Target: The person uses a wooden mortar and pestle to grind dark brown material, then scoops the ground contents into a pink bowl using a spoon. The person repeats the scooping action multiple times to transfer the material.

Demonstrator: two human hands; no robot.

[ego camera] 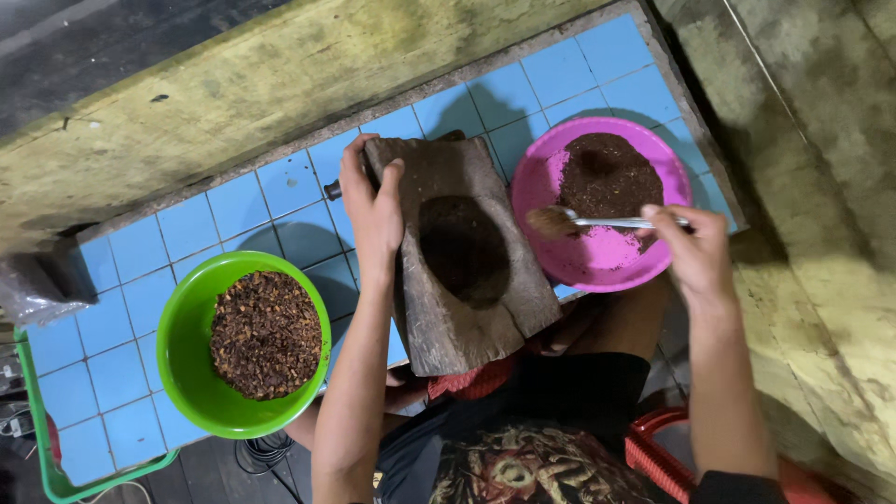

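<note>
My left hand (371, 207) grips the far left edge of a worn wooden mortar block (467, 308) that lies on the blue tiled counter (280, 187); its oval hollow (464, 249) holds dark ground powder. My right hand (695, 247) holds a metal spoon (597, 222) by the handle. The spoon's bowl carries brownish powder and hovers over a pink bowl (579, 266), which holds a heap of dark ground powder (609, 175).
A green bowl (182, 359) with coarse reddish-brown flakes (266, 334) stands on the tiles at the left. A rough yellowish wall runs behind the counter. A green crate edge (37, 439) is at far left, a red plastic stool (653, 457) under me.
</note>
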